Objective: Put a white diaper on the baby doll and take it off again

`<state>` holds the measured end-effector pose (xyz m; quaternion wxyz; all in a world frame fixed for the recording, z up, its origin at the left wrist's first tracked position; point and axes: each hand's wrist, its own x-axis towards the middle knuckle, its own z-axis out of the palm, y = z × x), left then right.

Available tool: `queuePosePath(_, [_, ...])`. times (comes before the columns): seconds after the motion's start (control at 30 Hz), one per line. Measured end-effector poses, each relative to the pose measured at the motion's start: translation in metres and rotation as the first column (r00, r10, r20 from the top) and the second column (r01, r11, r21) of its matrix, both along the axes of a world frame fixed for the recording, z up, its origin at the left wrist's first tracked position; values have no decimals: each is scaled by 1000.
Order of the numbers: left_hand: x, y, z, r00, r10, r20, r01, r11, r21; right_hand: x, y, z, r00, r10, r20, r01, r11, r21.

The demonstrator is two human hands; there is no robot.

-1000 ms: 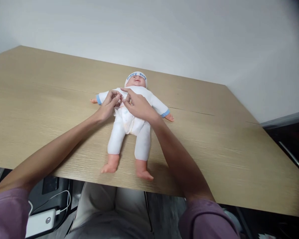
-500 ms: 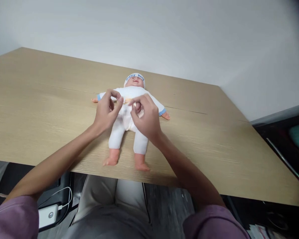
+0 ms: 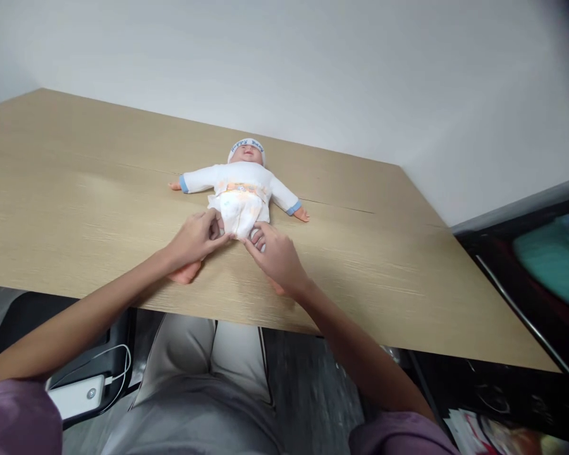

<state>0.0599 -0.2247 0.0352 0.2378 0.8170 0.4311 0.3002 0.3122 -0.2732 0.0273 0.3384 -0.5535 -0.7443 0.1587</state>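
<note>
A baby doll (image 3: 247, 172) lies on its back on the wooden table (image 3: 99, 208), head toward the wall, in a white top with blue cuffs and a lettered white cap. Around its hips is a white diaper (image 3: 241, 212) with an orange-patterned waistband. My left hand (image 3: 201, 234) pinches the diaper's lower edge at the crotch, on the left side. On the other side, the fingertips of my right hand (image 3: 272, 249) pinch that same edge. My hands and forearms cover most of the doll's legs; one foot (image 3: 187, 273) shows below my left wrist.
A white wall (image 3: 284, 69) rises behind the table. Below the front edge at left, a white power bank (image 3: 78, 397) with a cable lies on a black seat. At right are a dark piece of furniture with a teal item (image 3: 554, 259) and some papers (image 3: 474, 433).
Both hands have come down from the doll's waist to its crotch and now pinch the diaper's lower edge. The waistband is uncovered, and the doll's legs look more spread.
</note>
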Motion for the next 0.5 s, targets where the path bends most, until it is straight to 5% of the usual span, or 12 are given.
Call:
queuePosePath(0.2, [4,10,-5,998,1,-60,2,998,61,-15,4,-2,993,-66,94,62,997,44])
queuePosePath(0.5, [4,8,-4,994,-67,88,59,994,95,-20,-3,-6,994,-46,100,39,997,70])
